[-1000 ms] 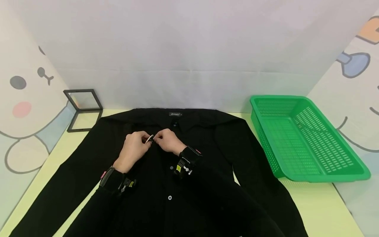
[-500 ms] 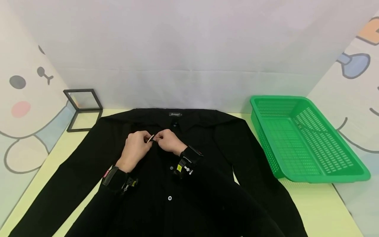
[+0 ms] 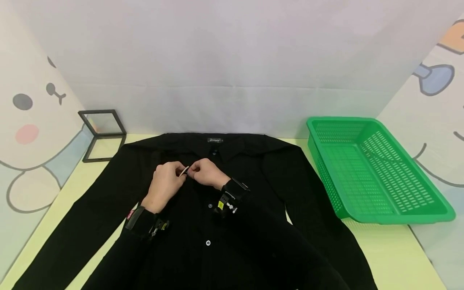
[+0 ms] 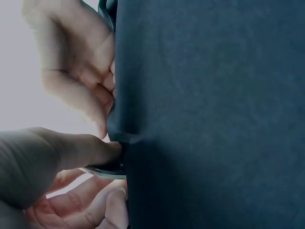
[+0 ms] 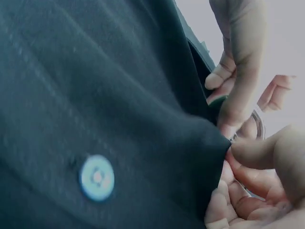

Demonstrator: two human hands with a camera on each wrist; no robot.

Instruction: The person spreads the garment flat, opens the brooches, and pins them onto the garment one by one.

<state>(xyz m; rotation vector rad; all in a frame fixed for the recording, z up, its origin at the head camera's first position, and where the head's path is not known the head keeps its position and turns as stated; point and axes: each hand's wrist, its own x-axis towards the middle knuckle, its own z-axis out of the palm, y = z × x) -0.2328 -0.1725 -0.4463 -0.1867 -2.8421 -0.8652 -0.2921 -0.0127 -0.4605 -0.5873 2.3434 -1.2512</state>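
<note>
A black long-sleeved button-up shirt [image 3: 239, 161] lies spread on the table, collar away from me. Over its upper chest, left of the button line, my left hand [image 3: 163, 186] pinches a small round brooch [image 3: 184, 171], seen nearly edge-on with a pale rim. In the left wrist view, thumb and fingers grip the brooch [image 4: 107, 173] right at the shirt's raised cloth. My right hand [image 3: 208, 173] meets the left fingertips and pinches a lifted fold of the shirt [image 5: 157, 138] beside the brooch. The fingers hide most of the brooch's back.
To the right, a green plastic basket [image 3: 326, 177] stands on the pale yellow table [image 3: 395, 249]. A black-framed folding mirror [image 3: 104, 136] sits open at the back left. A white curtain [image 3: 232, 72] closes the back. White buttons [image 3: 208, 243] run down the shirt front.
Both hands stay at the same spot on the chest. The left hand and wrist have shifted slightly right, and the brooch has tilted a little; the shirt lies as before.
</note>
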